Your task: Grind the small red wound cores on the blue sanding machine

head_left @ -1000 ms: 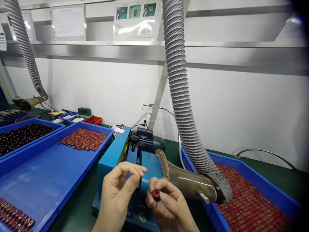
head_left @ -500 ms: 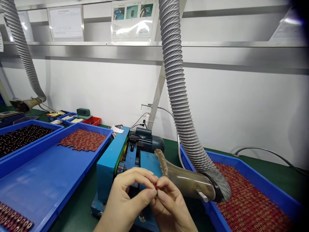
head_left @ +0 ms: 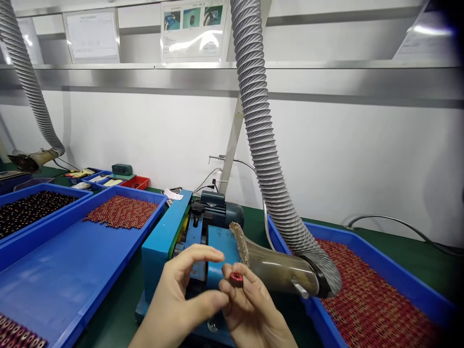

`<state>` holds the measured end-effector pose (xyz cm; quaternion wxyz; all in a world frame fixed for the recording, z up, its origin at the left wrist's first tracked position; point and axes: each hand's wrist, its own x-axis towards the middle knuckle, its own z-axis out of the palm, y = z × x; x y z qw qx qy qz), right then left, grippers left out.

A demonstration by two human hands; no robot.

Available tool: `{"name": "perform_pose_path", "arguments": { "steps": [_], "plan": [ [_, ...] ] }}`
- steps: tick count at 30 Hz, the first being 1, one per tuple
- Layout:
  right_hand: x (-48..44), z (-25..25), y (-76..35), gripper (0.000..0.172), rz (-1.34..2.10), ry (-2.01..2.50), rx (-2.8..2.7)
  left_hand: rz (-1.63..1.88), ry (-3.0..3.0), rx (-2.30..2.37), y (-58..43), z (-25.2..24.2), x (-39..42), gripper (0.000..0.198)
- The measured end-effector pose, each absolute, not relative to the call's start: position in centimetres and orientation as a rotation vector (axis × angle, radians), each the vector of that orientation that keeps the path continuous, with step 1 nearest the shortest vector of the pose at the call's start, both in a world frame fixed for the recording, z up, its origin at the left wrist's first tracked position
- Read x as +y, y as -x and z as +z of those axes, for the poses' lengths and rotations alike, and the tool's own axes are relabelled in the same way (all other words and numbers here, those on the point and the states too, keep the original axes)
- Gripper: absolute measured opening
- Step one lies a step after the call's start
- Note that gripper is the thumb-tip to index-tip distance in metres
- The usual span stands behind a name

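Observation:
A small red-and-dark ring-shaped core with a notched edge [head_left: 237,279] sits between the fingertips of my right hand [head_left: 250,304], its red face turned up. My left hand [head_left: 184,290] is just left of it, thumb and forefinger spread apart, with nothing between them. Its thumb tip comes close to the right fingers; whether they touch I cannot tell. Behind both hands stands a blue belt machine [head_left: 165,237] with a dark motor [head_left: 221,208], partly hidden by my hands.
A translucent suction nozzle [head_left: 279,266] on a grey ribbed hose [head_left: 261,135] reaches in from the right. Right of it, a blue tray [head_left: 335,231] holds many red cores. On the left, another blue tray [head_left: 83,256] has red cores at both ends, beside a tray of black pieces [head_left: 34,208].
My left thumb and forefinger have parted and let go of the core. It now shows clearly in my right fingers. The view has shifted slightly.

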<state>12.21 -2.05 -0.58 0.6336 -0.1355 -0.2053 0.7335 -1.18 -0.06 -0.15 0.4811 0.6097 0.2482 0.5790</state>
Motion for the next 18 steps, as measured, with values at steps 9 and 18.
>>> {"name": "perform_pose_path", "arguments": {
  "steps": [9, 18],
  "plan": [
    [-1.9, -1.1, -12.0, 0.025, 1.699, 0.324, -0.463, 1.490, -1.572, 0.604, 0.1, -0.2, -0.3, 0.016],
    [-1.7, -1.5, -11.8, 0.022, 1.698, 0.331, -0.641, 1.558, -1.133, 0.557, 0.6, -0.2, -0.3, 0.014]
  ]
}}
